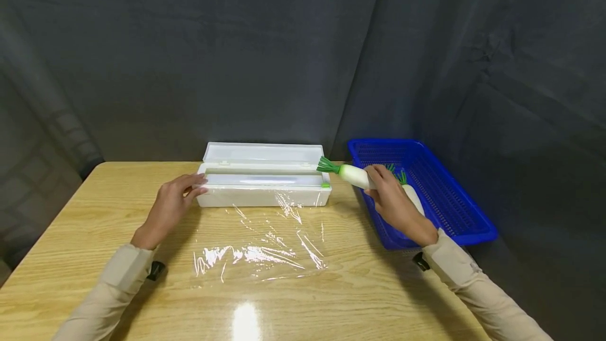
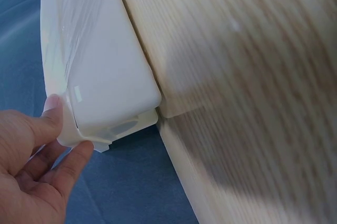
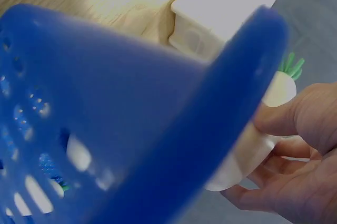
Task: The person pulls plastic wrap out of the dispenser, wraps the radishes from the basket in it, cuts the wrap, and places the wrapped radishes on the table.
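A white plastic wrap dispenser box (image 1: 262,197) stands at the back of the table, its clear lid (image 1: 265,152) tipped up. A sheet of plastic wrap (image 1: 260,249) comes out over its front and spreads across the wood. My left hand (image 1: 171,201) pinches the box's left end corner; in the left wrist view, thumb and fingers (image 2: 73,169) lie on that end. My right hand (image 1: 395,201) grips a white radish (image 1: 355,175) above the basket's left rim, its green leaves pointing left toward the box. Part of the radish is hidden behind the rim in the right wrist view.
A blue perforated basket (image 1: 454,193) stands at the right, under my right forearm. At least one more white radish (image 1: 413,199) lies in it, partly hidden by the hand. Dark curtains (image 1: 265,57) hang close behind the table (image 1: 118,188).
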Available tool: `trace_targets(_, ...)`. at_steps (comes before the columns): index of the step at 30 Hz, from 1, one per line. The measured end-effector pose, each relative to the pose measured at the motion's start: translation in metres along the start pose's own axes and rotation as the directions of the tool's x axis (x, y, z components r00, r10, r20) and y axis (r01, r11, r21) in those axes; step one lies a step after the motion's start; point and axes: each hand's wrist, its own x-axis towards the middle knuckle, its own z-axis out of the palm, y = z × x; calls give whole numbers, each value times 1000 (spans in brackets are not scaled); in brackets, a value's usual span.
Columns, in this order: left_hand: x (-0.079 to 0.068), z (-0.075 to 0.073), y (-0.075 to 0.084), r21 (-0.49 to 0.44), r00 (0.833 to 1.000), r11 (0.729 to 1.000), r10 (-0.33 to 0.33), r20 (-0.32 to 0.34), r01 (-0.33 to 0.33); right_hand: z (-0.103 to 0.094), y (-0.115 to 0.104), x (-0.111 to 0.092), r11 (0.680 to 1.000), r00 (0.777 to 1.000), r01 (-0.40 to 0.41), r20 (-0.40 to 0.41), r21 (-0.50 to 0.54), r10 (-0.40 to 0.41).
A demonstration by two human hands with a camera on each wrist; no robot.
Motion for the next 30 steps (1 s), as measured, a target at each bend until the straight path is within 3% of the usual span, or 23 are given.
trace_targets(18,-1,2,0,-1,1000,1000,-7,-8,7,13,-16,1,989,989,150,-1,-12,-150)
trace_targets(30,-1,8,0,-11,1000,1000,-9,-10,9,23,-25,-1,982,982,190,-8,10,-190)
